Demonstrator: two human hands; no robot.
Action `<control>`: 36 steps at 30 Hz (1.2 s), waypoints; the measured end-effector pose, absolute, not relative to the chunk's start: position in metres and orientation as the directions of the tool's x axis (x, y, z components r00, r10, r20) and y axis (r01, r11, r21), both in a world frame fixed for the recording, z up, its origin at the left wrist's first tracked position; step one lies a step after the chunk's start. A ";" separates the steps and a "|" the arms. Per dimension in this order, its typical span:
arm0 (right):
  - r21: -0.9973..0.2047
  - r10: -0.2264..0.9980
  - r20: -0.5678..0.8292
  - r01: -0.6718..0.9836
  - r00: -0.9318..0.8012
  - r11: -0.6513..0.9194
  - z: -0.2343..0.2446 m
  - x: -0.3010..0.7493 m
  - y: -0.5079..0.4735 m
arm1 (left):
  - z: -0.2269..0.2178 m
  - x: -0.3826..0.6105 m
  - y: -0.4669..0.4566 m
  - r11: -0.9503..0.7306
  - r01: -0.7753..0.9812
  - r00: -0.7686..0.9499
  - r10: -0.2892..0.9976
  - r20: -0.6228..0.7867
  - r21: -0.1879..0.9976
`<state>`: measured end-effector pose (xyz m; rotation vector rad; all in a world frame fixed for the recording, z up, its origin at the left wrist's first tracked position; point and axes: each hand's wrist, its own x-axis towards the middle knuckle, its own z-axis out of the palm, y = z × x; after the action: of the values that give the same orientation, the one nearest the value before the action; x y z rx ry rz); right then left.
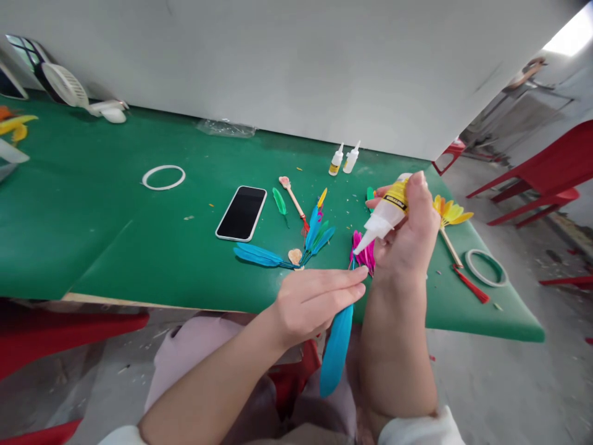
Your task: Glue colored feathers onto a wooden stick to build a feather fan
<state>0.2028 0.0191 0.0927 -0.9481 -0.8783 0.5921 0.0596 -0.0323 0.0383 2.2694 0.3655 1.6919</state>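
Note:
Between the fingers of my left hand (315, 303) is a blue feather (337, 352), its broad end hanging down past the table edge and its quill pointing up. My right hand (410, 232) is wrapped round a glue bottle (391, 204) with a yellow label, tilted so its nozzle meets or nearly meets the quill tip. Pink feathers (365, 250) lie on the table just behind the nozzle. To the left, several blue and green feathers (315, 238) fan out from a small wooden piece (295, 256). A wooden stick (293, 196) with a red cord lies beyond them.
A phone (241, 213) and a white ring (164, 177) lie to the left on the green table (194, 272). Two small glue bottles (343, 159) stand near the wall. On the right are a yellow feather fan (449, 222) and a tape roll (486, 267). Red chairs (546, 167) stand beyond.

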 end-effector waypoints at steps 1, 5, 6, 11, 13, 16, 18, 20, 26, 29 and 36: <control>-0.871 0.754 0.387 -0.058 0.531 0.488 0.094 0.201 0.018 | 0.038 0.059 -0.032 -0.926 0.031 0.281 0.370 0.885 0.377; -0.817 0.682 0.502 0.033 0.531 0.576 0.098 0.195 0.012 | 0.039 0.059 -0.031 -0.924 0.027 0.273 0.375 0.886 0.382; -0.802 0.662 0.531 0.061 0.529 0.594 0.098 0.194 0.010 | 0.039 0.059 -0.031 -0.925 0.028 0.268 0.373 0.888 0.380; -0.778 0.607 0.588 0.169 0.535 0.605 0.100 0.190 0.005 | 0.038 0.058 -0.030 -0.931 0.042 0.269 0.359 0.894 0.361; -0.778 0.591 0.591 0.194 0.549 0.598 0.101 0.189 0.003 | 0.039 0.058 -0.030 -0.933 0.044 0.271 0.355 0.895 0.357; -0.769 0.566 0.605 0.226 0.560 0.598 0.104 0.188 0.002 | 0.039 0.058 -0.030 -0.933 0.038 0.274 0.353 0.894 0.357; -0.760 0.554 0.617 0.239 0.559 0.604 0.105 0.189 0.002 | 0.039 0.058 -0.030 -0.933 0.039 0.271 0.355 0.895 0.358; -0.752 0.545 0.628 0.253 0.556 0.608 0.105 0.189 0.001 | 0.039 0.058 -0.030 -0.932 0.038 0.267 0.357 0.895 0.360; -0.716 0.540 0.674 0.264 0.504 0.647 0.109 0.186 -0.009 | 0.039 0.056 -0.031 -0.927 0.038 0.271 0.369 0.889 0.374; -0.676 0.527 0.714 0.261 0.461 0.689 0.112 0.184 -0.014 | 0.041 0.055 -0.032 -0.918 0.050 0.272 0.393 0.879 0.395; -0.634 0.449 0.741 0.297 0.500 0.714 0.109 0.183 -0.009 | 0.045 0.054 -0.034 -0.914 0.052 0.291 0.399 0.870 0.401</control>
<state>0.1834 -0.0091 0.1088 -0.8098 -1.0749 0.1049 0.0536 -0.0337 0.0450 2.2681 0.4104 1.6609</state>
